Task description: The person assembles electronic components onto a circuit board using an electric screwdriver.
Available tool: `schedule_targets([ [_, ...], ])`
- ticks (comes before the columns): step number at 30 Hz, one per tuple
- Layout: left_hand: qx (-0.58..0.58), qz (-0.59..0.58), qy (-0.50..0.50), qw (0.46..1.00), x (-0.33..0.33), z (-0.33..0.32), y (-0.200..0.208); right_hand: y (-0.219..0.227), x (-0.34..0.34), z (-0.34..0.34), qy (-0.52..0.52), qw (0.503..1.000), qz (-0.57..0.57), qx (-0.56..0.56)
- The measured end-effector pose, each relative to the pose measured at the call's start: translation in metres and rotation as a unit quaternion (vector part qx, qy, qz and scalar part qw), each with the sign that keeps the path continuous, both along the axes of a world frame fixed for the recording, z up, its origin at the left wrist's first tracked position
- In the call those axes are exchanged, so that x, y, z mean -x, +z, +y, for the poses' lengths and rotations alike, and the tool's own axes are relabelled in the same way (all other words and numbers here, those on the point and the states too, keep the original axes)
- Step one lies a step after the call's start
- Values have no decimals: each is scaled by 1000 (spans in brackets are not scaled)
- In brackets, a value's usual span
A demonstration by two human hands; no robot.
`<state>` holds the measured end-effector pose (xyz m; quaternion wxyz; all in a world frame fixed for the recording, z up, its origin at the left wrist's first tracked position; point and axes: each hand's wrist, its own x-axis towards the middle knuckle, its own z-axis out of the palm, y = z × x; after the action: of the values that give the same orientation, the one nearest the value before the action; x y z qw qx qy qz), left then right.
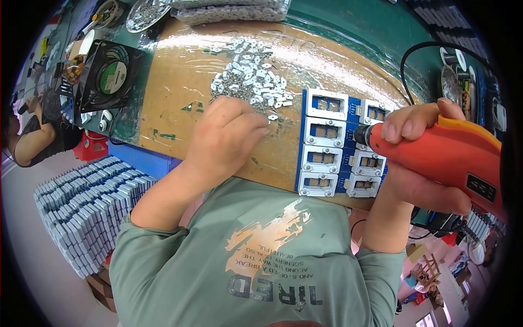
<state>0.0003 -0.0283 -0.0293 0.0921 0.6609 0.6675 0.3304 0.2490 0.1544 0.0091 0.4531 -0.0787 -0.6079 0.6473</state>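
My right hand (419, 152) is wrapped round a red and orange electric screwdriver (436, 147). Its dark tip points left, over a blue circuit board (299, 163) that bears two columns of white rectangular frames (325, 132) with screws at their corners. At the near edge of a loose pile of small white plastic pieces and screws (250, 76) is my left hand (231, 133), its fingers bent and drawn together. Whatever its fingertips may pinch is hidden. One white piece (272, 117) lies just beside those fingertips.
A black fan (109, 76) stands at the left of the worktable, with a metal dish of screws (146, 15) behind. Bagged parts (231, 12) lie at the far edge. A black cable (406, 60) loops at right. Stacked boards (92, 212) fill the lower left. Another person (38, 131) sits far left.
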Motion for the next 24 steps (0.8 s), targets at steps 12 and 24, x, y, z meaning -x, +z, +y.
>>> schedule_targets([
  [12, 24, 45, -34, 998, -2, 3, 0, 7, 5, -4, 41, 999, -14, -30],
  [24, -29, 15, -89, 996, -27, 49, 20, 26, 2, 4, 50, 997, 25, -43],
])
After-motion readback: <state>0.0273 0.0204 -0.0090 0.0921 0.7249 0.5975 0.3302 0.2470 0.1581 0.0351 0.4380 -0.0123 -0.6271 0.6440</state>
